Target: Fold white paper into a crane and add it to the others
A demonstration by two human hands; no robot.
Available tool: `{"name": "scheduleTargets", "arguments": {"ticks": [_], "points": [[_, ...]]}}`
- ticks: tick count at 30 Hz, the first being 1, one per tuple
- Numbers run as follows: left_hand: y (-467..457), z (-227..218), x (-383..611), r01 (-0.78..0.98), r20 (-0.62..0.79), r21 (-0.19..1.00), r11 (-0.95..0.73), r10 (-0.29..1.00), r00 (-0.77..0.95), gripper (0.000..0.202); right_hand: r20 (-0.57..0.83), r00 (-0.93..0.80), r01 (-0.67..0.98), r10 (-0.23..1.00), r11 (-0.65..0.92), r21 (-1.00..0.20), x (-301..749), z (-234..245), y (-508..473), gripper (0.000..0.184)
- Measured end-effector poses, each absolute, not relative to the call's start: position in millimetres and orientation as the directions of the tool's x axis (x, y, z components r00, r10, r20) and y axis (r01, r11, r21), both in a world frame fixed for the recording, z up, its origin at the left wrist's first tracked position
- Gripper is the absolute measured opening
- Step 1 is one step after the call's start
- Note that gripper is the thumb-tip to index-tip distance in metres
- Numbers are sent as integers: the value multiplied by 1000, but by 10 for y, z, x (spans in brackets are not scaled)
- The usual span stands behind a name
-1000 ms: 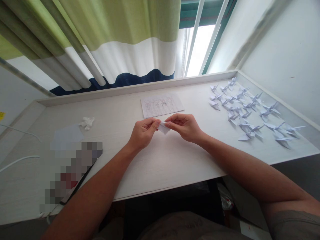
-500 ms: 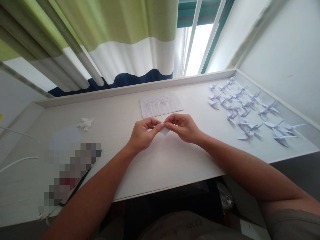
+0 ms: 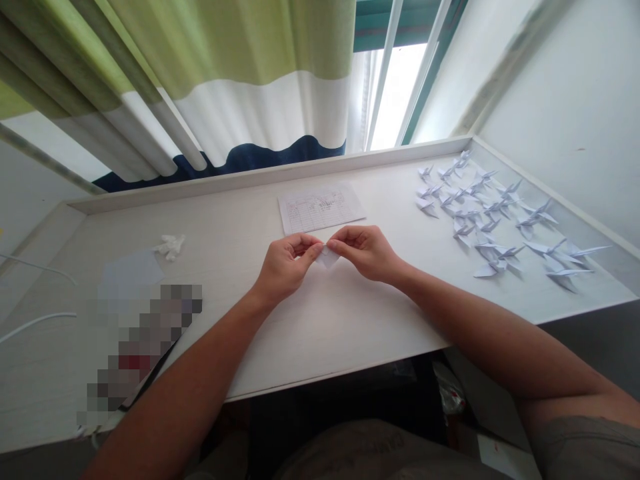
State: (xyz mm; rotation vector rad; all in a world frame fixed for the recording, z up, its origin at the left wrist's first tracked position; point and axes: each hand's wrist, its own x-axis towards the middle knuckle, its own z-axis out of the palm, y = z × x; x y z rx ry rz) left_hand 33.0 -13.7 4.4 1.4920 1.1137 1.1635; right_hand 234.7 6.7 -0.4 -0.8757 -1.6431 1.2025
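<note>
A small folded piece of white paper [image 3: 327, 258] is pinched between my two hands above the middle of the desk, one corner pointing down toward me. My left hand [image 3: 291, 265] grips its left side with thumb and forefinger. On the opposite side, the thumb and forefinger of my right hand [image 3: 364, 253] are closed on it too. My fingers cover its upper edge. Off to the right, several folded white paper cranes [image 3: 493, 210] stand grouped on the desk.
Behind my hands lies a printed sheet with a table [image 3: 323, 208]. On the left are a crumpled tissue [image 3: 171, 247], white paper [image 3: 133, 270], a blurred-out flat object [image 3: 150, 353] and white cables [image 3: 37, 320]. A raised rim [image 3: 270, 175] borders the white desk [image 3: 330, 347] below the curtain.
My fingertips have shifted slightly apart along the paper's top, and more of the folded paper shows between them. Both hands still hold it in nearly the same place.
</note>
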Motion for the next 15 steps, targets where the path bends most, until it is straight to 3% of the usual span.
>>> {"name": "scheduleTargets", "arguments": {"ticks": [5, 11, 15], "points": [[-83, -1, 330, 92, 86, 991, -100, 986, 142, 37, 223, -351, 90, 909, 270, -959, 2333, -56, 106, 35], [-42, -23, 295, 118, 58, 991, -69, 993, 99, 38, 359, -427, 183, 830, 468, -865, 2374, -71, 116, 18], [-41, -15, 278, 123, 66, 989, -83, 989, 130, 40, 348, -430, 236, 833, 476, -847, 2381, -75, 125, 13]]}}
